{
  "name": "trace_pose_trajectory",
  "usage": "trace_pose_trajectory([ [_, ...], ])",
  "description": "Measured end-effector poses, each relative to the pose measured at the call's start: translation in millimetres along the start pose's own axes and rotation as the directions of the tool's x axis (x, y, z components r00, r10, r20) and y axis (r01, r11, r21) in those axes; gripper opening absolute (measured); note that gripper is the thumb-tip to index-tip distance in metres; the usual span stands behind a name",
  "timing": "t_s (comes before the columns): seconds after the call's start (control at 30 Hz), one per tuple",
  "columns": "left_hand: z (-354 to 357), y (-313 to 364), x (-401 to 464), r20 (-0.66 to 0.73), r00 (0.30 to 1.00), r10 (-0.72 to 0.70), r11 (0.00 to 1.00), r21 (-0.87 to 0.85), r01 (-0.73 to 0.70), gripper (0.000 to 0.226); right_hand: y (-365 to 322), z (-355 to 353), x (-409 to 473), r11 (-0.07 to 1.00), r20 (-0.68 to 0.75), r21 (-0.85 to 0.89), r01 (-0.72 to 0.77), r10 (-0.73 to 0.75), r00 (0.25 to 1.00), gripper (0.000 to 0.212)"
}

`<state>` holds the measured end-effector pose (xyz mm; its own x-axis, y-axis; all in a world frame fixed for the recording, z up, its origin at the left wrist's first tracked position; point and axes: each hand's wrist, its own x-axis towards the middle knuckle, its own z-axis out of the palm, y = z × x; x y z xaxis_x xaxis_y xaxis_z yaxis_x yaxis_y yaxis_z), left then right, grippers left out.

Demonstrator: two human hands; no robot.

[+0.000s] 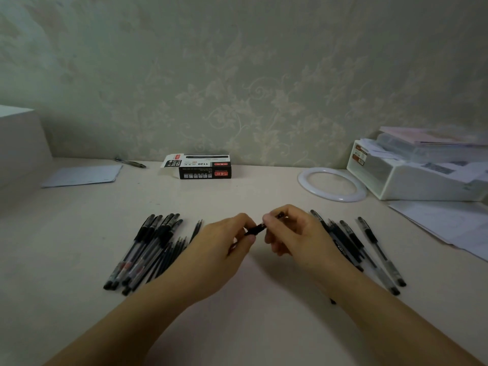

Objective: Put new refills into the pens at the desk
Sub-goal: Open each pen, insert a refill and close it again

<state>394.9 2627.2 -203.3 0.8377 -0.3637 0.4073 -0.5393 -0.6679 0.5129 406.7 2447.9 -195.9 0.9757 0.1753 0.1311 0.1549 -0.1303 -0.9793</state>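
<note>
Pinching a single black pen (255, 229) between them, the person's two hands meet above the middle of the pale desk (237, 326), both forearms reaching in from the near edge. The left hand (220, 249) has its grip curled round the pen's lower end, thumb and fingertips pressed on the dark rubber sleeve, while the right hand (293, 233) pinches the upper end between thumb and forefinger, the remaining fingers loosely bent beneath. The pen is tilted, rising from left to right, and held clear of the desk surface. To the left of the hands lies a heap of pens (148, 249), overlapping one another, and just beside it, partly hidden by the left wrist, a bundle of thin dark refills (175, 253). To the right lies a looser row of pens (369, 252), partly covered by the right hand. Farther back, near the wall, stands an opened black and white pen box (203, 167) with its flap out. A lone pen (130, 163) and a sheet of paper (84, 175) lie at the back left. A white ring (303, 184) rests at the back right, close to a white storage box (422, 186) loaded with papers.
</note>
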Motion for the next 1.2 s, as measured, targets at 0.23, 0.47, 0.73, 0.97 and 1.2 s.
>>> trace_pose_trajectory([
  [0.23, 0, 1, 0, 0.007, 1.000, 0.012, 0.999, 0.043, -0.013, 0.022, -1, 0, -1, 0.999, 0.065, 0.045, 0.026, -0.029, 0.997, 0.010],
  [0.47, -2, 7, 0, -0.081, 0.997, -0.009, 0.987, 0.157, 0.021, 0.044, -8, 3, -5, 0.989, 0.014, 0.021, 0.145, -0.146, 0.989, 0.022],
  [0.73, -7, 16, 0, -0.105, 0.992, -0.068, 0.988, 0.133, 0.081, 0.049, -11, 6, -8, 0.985, -0.044, 0.037, 0.169, -0.168, 0.985, 0.027],
  [0.97, -14, 8, 2, -0.195, 0.972, -0.133, 0.958, 0.224, 0.177, 0.067, -18, 3, -11, 0.968, -0.172, 0.017, 0.251, -0.245, 0.954, 0.023],
  [1.2, -10, 7, 4, -0.266, 0.945, -0.188, 0.959, 0.156, 0.235, 0.048, -9, -6, -5, 0.934, -0.252, -0.251, 0.254, -0.316, 0.915, 0.007],
])
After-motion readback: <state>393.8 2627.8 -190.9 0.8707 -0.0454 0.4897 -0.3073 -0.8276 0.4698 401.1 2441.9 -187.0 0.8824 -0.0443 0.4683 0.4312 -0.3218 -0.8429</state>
